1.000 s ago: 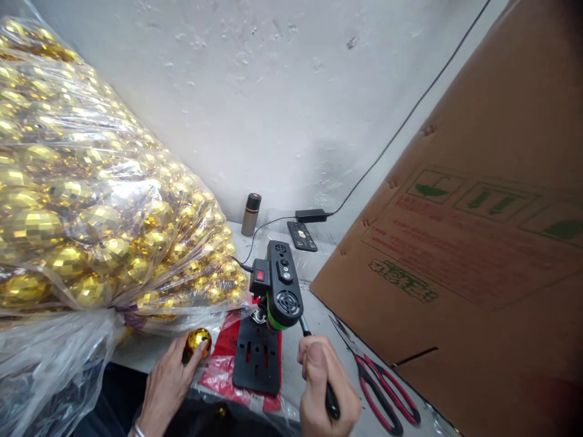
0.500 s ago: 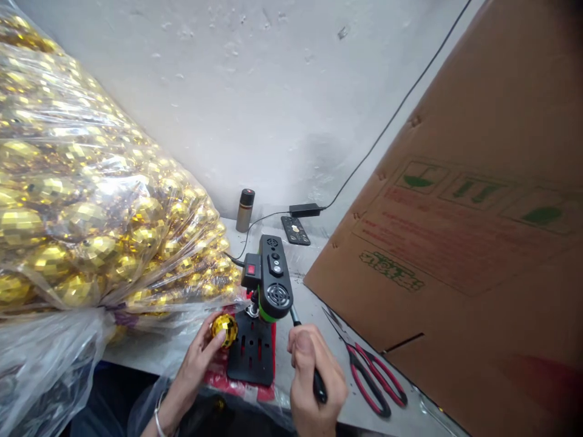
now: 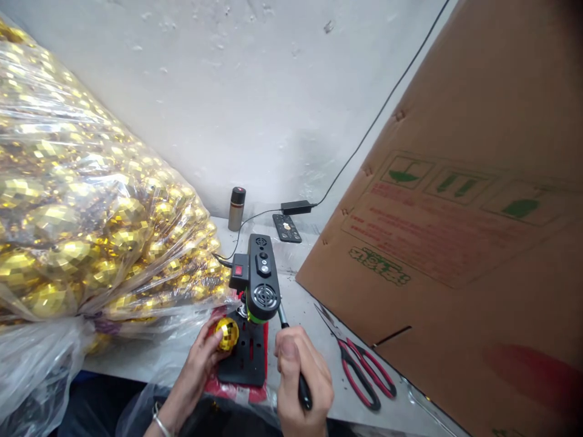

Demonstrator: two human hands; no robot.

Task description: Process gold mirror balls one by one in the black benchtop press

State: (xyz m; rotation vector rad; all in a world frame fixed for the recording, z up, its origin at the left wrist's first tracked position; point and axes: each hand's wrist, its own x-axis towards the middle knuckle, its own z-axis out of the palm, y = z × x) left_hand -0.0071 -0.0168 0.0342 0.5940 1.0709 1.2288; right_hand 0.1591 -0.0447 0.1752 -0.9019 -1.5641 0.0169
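Observation:
My left hand [image 3: 198,361] holds a gold faceted ball [image 3: 227,334] over the left side of the black slotted base plate [image 3: 246,358]. Wrapped round the black handle [image 3: 305,391] of a metal lever is my right hand [image 3: 303,376], to the right of the plate. The lever runs up to a small black machine [image 3: 263,273] with a green lower edge, which overhangs the plate. A red switch [image 3: 238,271] shows on the machine's left side. Red material [image 3: 265,364] lies under the plate.
A clear bag of gold balls [image 3: 91,230] fills the left. A large cardboard box [image 3: 455,230] leans at the right, with red-handled scissors [image 3: 364,370] beside it. Behind the machine are a bottle [image 3: 236,209], a phone-like object [image 3: 286,228] and a black adapter [image 3: 296,207].
The whole view has shifted, so most things appear further left. The ball sits slightly further over the plate, still in my left hand. My right hand keeps its hold on the handle.

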